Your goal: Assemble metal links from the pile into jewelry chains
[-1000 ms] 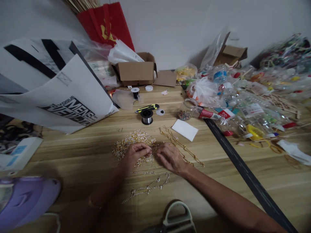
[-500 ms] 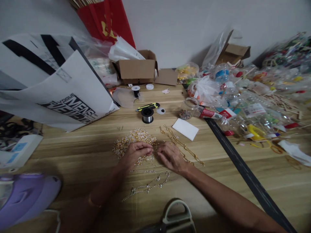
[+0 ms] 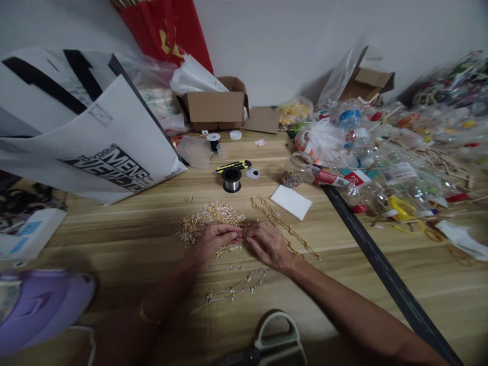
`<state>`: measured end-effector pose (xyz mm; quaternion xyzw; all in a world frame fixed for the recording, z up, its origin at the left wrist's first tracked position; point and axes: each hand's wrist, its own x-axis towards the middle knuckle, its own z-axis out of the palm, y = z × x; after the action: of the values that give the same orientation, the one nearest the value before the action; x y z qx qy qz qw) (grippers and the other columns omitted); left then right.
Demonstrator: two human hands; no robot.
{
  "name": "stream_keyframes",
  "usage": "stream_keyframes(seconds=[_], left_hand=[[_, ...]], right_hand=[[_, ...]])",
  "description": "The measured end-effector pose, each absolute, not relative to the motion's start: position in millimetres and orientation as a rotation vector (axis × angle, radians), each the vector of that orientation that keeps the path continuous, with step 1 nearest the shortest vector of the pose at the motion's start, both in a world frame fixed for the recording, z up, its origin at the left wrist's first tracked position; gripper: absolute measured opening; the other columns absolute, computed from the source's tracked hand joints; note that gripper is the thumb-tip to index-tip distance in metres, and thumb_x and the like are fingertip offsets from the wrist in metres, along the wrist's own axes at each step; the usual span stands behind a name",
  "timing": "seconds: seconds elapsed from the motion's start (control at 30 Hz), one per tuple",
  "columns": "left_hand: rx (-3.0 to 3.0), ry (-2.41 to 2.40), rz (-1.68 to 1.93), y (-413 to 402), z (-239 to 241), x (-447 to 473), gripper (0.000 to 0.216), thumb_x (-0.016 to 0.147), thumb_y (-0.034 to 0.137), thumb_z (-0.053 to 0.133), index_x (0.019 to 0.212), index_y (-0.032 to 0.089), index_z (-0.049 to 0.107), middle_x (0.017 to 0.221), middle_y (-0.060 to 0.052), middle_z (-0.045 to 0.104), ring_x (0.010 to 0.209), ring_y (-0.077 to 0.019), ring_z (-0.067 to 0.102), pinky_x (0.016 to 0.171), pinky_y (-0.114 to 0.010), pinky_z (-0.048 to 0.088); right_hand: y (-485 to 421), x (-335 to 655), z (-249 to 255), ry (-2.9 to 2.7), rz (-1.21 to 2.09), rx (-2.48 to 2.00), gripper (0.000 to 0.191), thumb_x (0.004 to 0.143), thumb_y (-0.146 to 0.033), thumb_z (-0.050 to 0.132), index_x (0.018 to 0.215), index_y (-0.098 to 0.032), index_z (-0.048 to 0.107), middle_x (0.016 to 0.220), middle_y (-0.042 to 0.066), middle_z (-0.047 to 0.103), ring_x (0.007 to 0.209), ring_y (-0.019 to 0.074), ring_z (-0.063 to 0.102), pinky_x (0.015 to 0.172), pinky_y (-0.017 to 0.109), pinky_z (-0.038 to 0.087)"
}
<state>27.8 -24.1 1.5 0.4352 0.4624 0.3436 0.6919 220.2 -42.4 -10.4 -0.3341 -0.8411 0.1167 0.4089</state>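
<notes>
My left hand [image 3: 219, 240] is closed in a pinch at the right side of a pile of small gold and silver jewellery pieces [image 3: 208, 216]. Its fingertips nearly meet those of my right hand [image 3: 269, 244], which is also curled in a pinch. Whatever lies between the fingers is too small to make out. Beside my right hand a gold chain [image 3: 292, 231] lies in a long double strand on the wooden table. Closer to me rests a silver chain [image 3: 232, 291] with round beads, and a short silver chain [image 3: 224, 267] lies just above it.
Behind the pile stand a wire spool [image 3: 231, 180], a yellow-black utility knife [image 3: 232, 166] and a jar of beads [image 3: 295, 170]. A white card [image 3: 292, 202] lies right of them. Scissors [image 3: 278, 335] sit at the front. Plastic bottles [image 3: 396, 173] crowd the right; a white bag [image 3: 99, 137] stands left.
My left hand's fingertips have shifted slightly right, closer to my right hand. The right hand stays nearly in place, and the chains and pile look the same.
</notes>
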Motion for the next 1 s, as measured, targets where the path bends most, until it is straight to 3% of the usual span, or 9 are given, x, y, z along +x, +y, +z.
stream_keyframes(seconds=[1.0], left_hand=[[1.010, 1.057, 0.803, -22.9, 2.2, 27.5, 0.020, 0.060, 0.023, 0.075, 0.078, 0.014, 0.072, 0.075, -0.004, 0.074, 0.072, -0.0167, 0.068, 0.075, -0.029, 0.053]], right_hand=[[-43.0, 220.2, -8.0, -2.128, 0.292, -0.857, 0.006, 0.089, -0.016, 0.048, 0.091, -0.018, 0.053, 0.085, 0.007, 0.061, 0.079, 0.0168, 0.055, 0.070, 0.030, 0.045]])
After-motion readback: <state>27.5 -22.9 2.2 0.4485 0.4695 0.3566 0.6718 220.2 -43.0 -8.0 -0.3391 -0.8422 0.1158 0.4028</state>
